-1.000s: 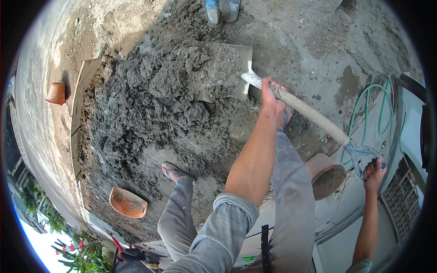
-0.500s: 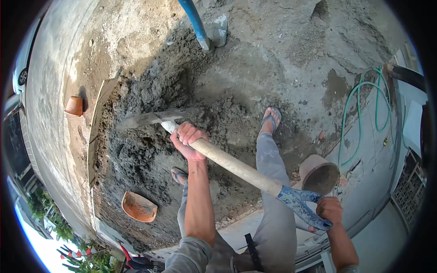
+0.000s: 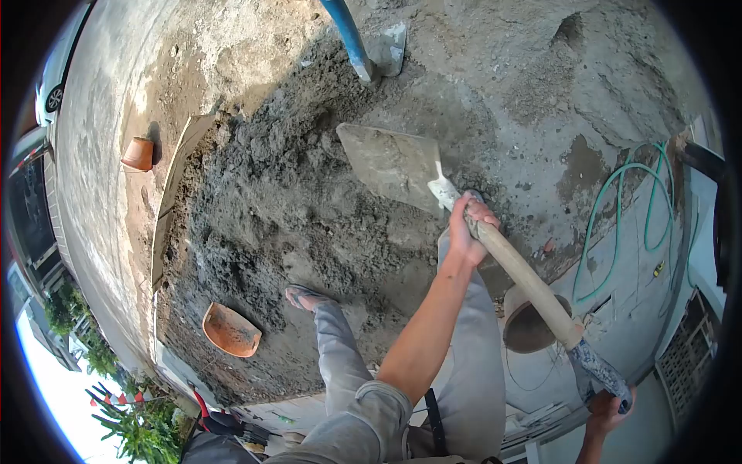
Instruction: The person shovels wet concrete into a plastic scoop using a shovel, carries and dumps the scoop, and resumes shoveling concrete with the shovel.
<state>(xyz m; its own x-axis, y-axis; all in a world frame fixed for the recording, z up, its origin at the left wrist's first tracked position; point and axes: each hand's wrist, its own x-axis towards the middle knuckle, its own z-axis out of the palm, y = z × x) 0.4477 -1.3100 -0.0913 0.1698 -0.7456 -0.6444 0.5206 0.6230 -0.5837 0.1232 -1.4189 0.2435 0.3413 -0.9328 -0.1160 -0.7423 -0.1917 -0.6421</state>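
My left hand (image 3: 473, 228) is closed round the pale wooden shaft of a shovel (image 3: 529, 282), just behind its blade. My right hand (image 3: 609, 414) grips the worn dark-blue handle at the other end. The broad flat blade (image 3: 390, 166) is smeared grey and shows no heaped load. It is over the right side of a spread of wet grey mortar (image 3: 278, 193), close to my right foot. My left sandalled foot (image 3: 305, 298) stands at the near edge of the mortar.
A blue-handled tool (image 3: 348, 35) rests blade down at the far edge. A board (image 3: 171, 189) borders the mortar on the left, with an orange bucket (image 3: 137, 155) beyond. An orange scoop-shaped container (image 3: 230, 331), a mortar-stained bucket (image 3: 529, 325) and a green hose (image 3: 599, 240) lie around.
Both hands have moved right with the shovel. Its blade has come out of the mortar, swung right and turned so its broad face shows.
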